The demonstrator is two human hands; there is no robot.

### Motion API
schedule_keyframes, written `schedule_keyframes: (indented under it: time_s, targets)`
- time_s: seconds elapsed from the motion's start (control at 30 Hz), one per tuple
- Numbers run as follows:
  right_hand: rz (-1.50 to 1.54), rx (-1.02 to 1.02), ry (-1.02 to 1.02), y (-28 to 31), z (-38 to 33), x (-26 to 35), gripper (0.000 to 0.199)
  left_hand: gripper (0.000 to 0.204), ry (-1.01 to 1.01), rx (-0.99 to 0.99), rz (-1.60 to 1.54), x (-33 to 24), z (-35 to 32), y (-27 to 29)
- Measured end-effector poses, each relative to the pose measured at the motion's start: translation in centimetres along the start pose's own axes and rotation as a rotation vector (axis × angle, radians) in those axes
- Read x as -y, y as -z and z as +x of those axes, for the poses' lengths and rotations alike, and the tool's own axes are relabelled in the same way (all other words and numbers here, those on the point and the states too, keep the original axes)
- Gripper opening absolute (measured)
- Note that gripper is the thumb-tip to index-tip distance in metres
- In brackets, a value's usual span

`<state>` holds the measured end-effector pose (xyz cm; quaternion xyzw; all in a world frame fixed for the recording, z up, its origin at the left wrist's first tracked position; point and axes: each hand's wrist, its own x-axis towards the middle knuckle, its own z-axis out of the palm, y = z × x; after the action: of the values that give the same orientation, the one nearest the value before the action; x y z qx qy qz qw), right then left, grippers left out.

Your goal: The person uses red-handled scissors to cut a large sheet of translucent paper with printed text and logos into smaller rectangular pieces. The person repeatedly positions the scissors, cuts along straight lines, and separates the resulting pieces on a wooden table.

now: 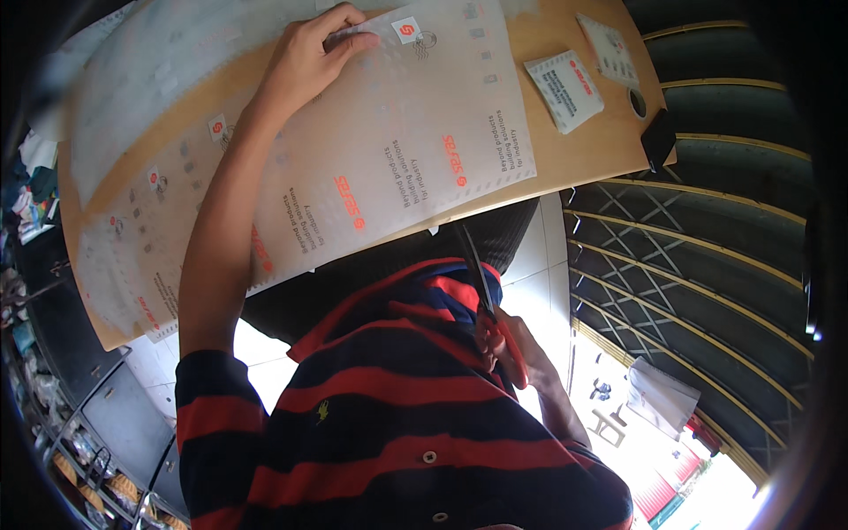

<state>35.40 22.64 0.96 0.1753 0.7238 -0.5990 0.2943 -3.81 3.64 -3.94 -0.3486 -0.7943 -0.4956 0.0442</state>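
A long translucent sheet (318,150) with red and grey printing lies across the brown table, its near edge reaching past the table's front edge. My left hand (309,57) is at the far part of the sheet, thumb and fingers closed on a raised fold of it. Low on the right, beside my striped shirt, my right hand (508,340) grips scissors (510,353) by their red handles. Their long dark blades point up toward the table edge, apart from the sheet. Whether the blades are spread is hard to make out.
Two small cut pieces, one nearer piece (565,91) and one farther piece (608,49), lie at the right of the table (552,163). Close to them are a round hole and a dark block (657,140) at the table's edge. Shelves (71,424) with packed goods stand left.
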Motion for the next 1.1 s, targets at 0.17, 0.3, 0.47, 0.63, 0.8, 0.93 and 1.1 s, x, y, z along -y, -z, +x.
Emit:
schedule_keyframes:
  time_s: [0.17,0.3,0.47,0.63,0.8,0.93,1.1]
  targets:
    - [-0.023,-0.017,0.023,-0.5,1.5,0.2,0.082,0.014,-0.021,0.014,0.0,-0.3,0.0,0.3]
    - [-0.064,-0.026,0.011,-0.3,3.0,1.4,0.081,0.014,-0.024,0.02,-0.011,-0.7,0.0,0.3]
    - [0.034,-0.06,0.09,-0.3,4.5,1.9,0.065,0.015,-0.029,0.015,-0.017,-0.5,0.0,0.2]
    - [0.007,-0.078,0.131,-0.6,4.9,2.7,0.076,0.016,-0.037,0.016,-0.021,-0.4,-0.1,0.2]
    - [0.01,-0.092,0.111,-0.8,4.6,2.8,0.073,0.015,-0.049,0.033,-0.024,-0.3,-0.2,0.2]
    - [0.052,-0.09,0.097,-0.9,4.7,2.6,0.07,0.015,-0.02,0.053,-0.041,-0.8,-0.1,0.3]
    - [0.052,-0.067,0.123,-0.8,4.6,1.9,0.068,0.014,-0.026,0.051,-0.062,-0.9,-0.1,0.4]
